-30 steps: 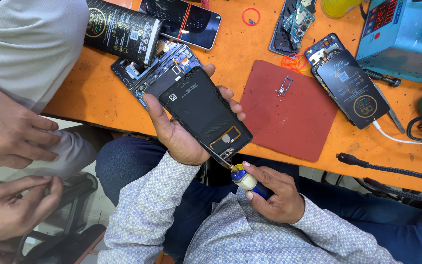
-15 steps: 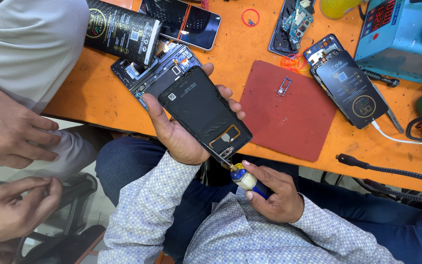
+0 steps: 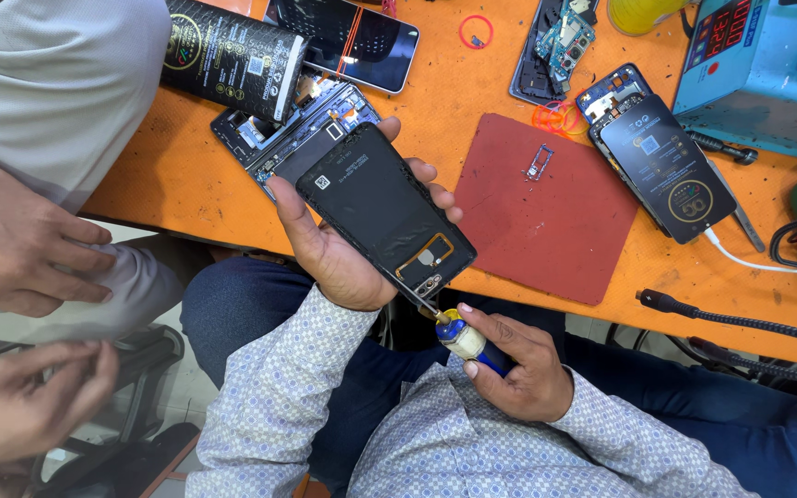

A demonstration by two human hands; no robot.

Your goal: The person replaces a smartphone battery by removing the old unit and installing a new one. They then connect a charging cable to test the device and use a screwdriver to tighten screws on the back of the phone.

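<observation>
The left hand [image 3: 339,249] cups a black phone [image 3: 385,210] from beneath, fingers curled over both long edges, holding it tilted just off the near edge of the orange table [image 3: 168,175]. The right hand [image 3: 514,360] is closed around a small screwdriver [image 3: 461,339] with a blue and white handle; its thin tip touches the phone's lower corner. Just beyond the phone lies an opened phone frame [image 3: 274,138], partly under a black canister [image 3: 232,55]. A red mat [image 3: 546,221] sits to the right with a small metal tray [image 3: 539,163] on it. At far left, another person's two hands [image 3: 20,240] hang loosely curled, apart from the work.
</observation>
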